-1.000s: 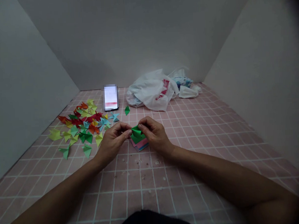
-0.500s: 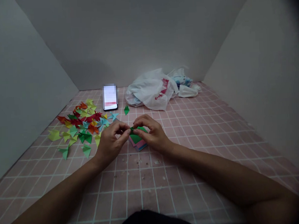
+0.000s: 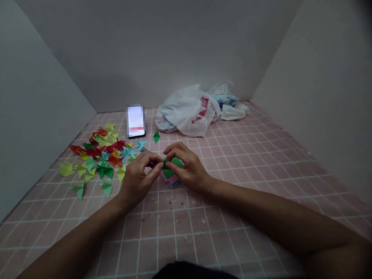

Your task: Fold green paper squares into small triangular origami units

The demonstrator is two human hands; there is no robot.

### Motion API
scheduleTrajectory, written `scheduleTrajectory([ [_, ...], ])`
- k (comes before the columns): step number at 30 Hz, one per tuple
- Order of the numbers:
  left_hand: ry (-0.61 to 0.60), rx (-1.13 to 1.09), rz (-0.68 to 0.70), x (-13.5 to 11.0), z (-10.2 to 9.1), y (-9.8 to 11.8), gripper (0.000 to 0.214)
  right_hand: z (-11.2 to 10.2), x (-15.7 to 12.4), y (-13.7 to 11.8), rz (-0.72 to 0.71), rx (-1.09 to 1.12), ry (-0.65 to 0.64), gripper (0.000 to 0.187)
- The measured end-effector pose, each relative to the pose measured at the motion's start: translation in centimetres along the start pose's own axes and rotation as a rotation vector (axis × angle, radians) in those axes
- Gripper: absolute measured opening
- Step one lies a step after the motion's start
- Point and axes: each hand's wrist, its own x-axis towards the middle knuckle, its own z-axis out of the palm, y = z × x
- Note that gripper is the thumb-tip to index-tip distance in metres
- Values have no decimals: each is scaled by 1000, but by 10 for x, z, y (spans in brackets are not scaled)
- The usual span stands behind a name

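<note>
My left hand [image 3: 140, 176] and my right hand [image 3: 187, 166] meet over a small stack of coloured paper squares [image 3: 172, 180] on the pink tiled floor. Both pinch a small green folded paper [image 3: 174, 162] between thumb and fingertips. The left fingers are curled onto its left tip, and the right fingers cover most of its right side. Only the stack's pink and blue edges show under the hands.
A pile of several folded paper pieces [image 3: 102, 155] in red, yellow, green and blue lies to the left. One green folded piece [image 3: 156, 136] sits alone beyond the hands. A phone [image 3: 136, 122] with a lit screen and crumpled white plastic bags [image 3: 191, 110] stand by the back wall.
The green paper has been folded smaller and pressed lower between my fingers. Both hands have closed in tighter on it over the stack.
</note>
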Motion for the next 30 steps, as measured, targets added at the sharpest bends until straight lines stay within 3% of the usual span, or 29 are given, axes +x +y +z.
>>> scheduleTrajectory([
  [4,-42,-29,-33,0,-1,1,6,-1,-1,-1,8,5,16,11],
  [11,35,-38,-117,2,-3,4,8,0,0,0,17,-36,26,13],
  [14,51,-123,-314,2,-2,6,23,-2,0,0,-22,-109,110,12],
  [17,-99,-478,-614,1,1,8,43,-6,0,2,-127,-263,134,14],
  [20,-135,-825,-776,0,6,8,40,-8,0,7,-255,-399,75,16],
  [25,0,-882,-764,1,7,5,20,-6,0,8,-335,-378,21,9],
  [30,90,-731,-675,0,6,3,16,-4,2,0,-58,-145,119,8],
])
